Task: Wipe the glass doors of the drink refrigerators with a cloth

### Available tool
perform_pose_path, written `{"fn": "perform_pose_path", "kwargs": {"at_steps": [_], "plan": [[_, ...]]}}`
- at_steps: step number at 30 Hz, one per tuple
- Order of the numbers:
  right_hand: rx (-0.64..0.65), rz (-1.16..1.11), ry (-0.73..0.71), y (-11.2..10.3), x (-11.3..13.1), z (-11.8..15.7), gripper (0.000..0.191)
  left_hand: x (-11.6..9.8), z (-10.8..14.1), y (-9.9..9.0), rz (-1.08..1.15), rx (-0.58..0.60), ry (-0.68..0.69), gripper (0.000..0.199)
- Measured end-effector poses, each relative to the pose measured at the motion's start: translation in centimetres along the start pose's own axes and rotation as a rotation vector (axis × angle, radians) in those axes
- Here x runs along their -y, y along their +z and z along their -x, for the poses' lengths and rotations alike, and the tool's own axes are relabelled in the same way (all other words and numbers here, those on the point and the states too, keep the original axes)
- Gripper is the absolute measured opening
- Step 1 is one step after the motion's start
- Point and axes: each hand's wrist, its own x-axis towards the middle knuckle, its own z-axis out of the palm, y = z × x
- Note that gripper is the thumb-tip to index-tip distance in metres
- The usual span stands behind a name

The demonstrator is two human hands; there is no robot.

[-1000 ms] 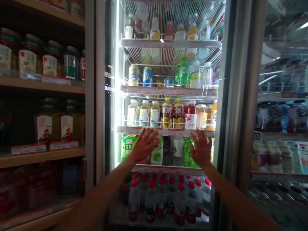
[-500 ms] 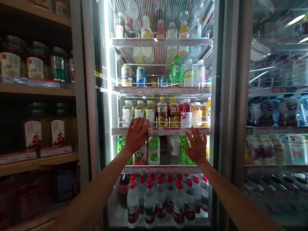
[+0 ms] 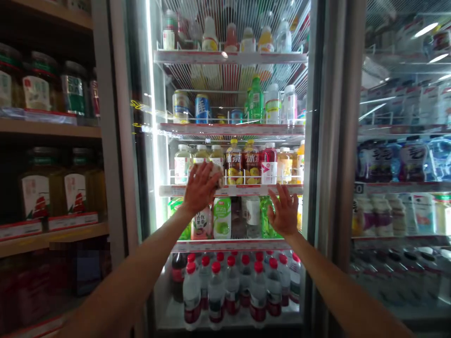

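Observation:
My left hand [image 3: 199, 188] is closed around a crumpled, pale cloth [image 3: 217, 175], held flat at the glass door [image 3: 243, 134] of a lit drinks fridge. Both appear in front of the shelf of tea bottles [image 3: 234, 162]. To the right, my right hand [image 3: 283, 212] is raised with its fingers spread and nothing in it, seemingly resting on the glass before a green bottle [image 3: 267, 220]. Whether its palm touches the pane cannot be made out.
Behind the glass, shelves carry bottles and cans, with several red-capped bottles [image 3: 216, 293] at the bottom. A metal door frame [image 3: 340, 155] stands at the right, and another fridge lies beyond it. Wooden shelves [image 3: 52, 232] hold large jars at the left.
The view has shifted slightly, so the shelves sit further left. My left hand with the cloth has moved a little up and right across the glass. My right hand stays nearly in place.

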Motion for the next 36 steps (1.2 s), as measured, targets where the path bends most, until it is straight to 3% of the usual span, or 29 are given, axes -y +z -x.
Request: {"fn": "perform_pose_path", "kwargs": {"at_steps": [3,5,7,10,13,15,18,20,22,26,28,30,34,36], "plan": [[0.013,0.003,0.001,0.0,0.0,0.0,0.058,3.1,-0.5,-0.8,-0.092,-0.215,-0.359,0.046],[0.014,0.004,0.000,0.0,0.0,0.0,0.058,3.2,-0.8,-0.7,-0.134,-0.270,-0.448,0.048],[0.012,0.006,-0.004,-0.1,0.0,-0.1,0.057,1.4,-1.0,-0.1,-0.110,-0.203,-0.344,0.048],[0.010,0.010,-0.008,-0.1,0.0,-0.1,0.054,-2.6,-1.4,1.2,-0.033,-0.011,-0.031,0.047],[0.016,0.009,-0.005,-0.1,0.0,-0.1,0.054,-3.4,-1.7,1.4,0.019,0.112,0.137,0.047],[0.019,0.006,-0.002,-0.1,0.0,-0.1,0.055,-1.6,-1.9,0.7,0.005,0.050,0.025,0.046],[0.021,-0.002,-0.001,-0.1,0.0,-0.1,0.056,1.7,-2.0,-0.3,-0.063,-0.157,-0.318,0.048],[0.021,-0.005,0.002,-0.1,0.1,-0.1,0.056,2.0,-2.0,-0.4,-0.072,-0.214,-0.420,0.049],[0.019,-0.002,0.004,-0.1,0.1,-0.1,0.056,0.3,-1.9,0.2,-0.034,-0.159,-0.329,0.049],[0.011,0.006,-0.003,-0.1,0.1,-0.1,0.054,-4.3,-1.7,2.0,0.056,0.095,0.130,0.047],[0.005,0.010,-0.003,-0.1,0.1,-0.1,0.053,-4.5,-1.9,2.1,0.064,0.148,0.230,0.046],[0.009,0.011,0.001,-0.1,0.1,-0.1,0.054,-2.7,-2.2,1.5,0.052,0.075,0.113,0.045],[0.020,0.000,0.006,-0.1,0.1,-0.1,0.056,1.5,-2.9,0.0,-0.027,-0.176,-0.343,0.047],[0.015,-0.005,0.006,-0.1,0.1,-0.1,0.056,1.3,-3.0,0.1,-0.054,-0.180,-0.348,0.048]]}}
